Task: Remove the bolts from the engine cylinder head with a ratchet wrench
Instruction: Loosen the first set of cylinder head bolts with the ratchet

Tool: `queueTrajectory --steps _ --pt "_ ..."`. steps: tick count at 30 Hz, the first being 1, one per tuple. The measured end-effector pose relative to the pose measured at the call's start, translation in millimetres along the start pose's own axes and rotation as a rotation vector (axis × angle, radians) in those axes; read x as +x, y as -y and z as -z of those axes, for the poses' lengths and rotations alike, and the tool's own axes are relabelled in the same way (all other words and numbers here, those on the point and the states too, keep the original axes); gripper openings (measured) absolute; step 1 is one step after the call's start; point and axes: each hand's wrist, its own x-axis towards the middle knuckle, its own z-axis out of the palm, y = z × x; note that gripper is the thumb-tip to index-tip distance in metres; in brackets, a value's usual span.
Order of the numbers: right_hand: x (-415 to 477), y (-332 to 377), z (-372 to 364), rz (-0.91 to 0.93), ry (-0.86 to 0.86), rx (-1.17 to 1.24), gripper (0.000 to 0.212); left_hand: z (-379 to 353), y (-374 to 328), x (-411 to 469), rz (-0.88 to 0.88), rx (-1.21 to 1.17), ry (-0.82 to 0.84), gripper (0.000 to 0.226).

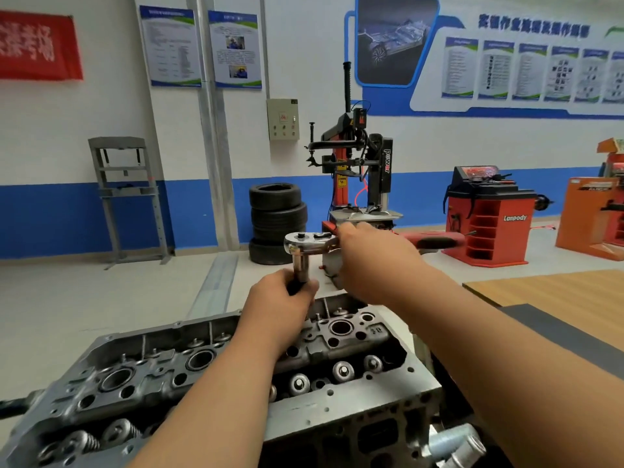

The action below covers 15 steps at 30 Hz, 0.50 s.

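The grey engine cylinder head (216,359) fills the lower middle, with valve springs and round bores showing on top. A chrome ratchet wrench (309,243) stands above its far end, head up, with a socket extension (300,265) running down from it. My left hand (282,298) grips the lower dark part of that extension just above the cylinder head. My right hand (374,261) holds the wrench at the neck of its handle, and the red and black handle (435,240) sticks out to the right. The bolt under the socket is hidden by my left hand.
A wooden table top (557,292) lies at the right. Behind stand stacked tyres (277,221), a red tyre changer (358,170), a red wheel balancer (486,217) and a grey press frame (126,194). A metal fitting (456,444) juts out at the bottom right.
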Motion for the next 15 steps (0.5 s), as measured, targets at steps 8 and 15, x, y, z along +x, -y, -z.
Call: queueTrajectory --steps 8,15 --pt "69 24 -29 0.157 0.161 0.411 0.050 4 3 3 -0.012 0.017 0.024 0.013" --pt "11 8 -5 -0.020 0.007 -0.076 0.042 0 1 1 -0.012 -0.039 -0.003 0.018"
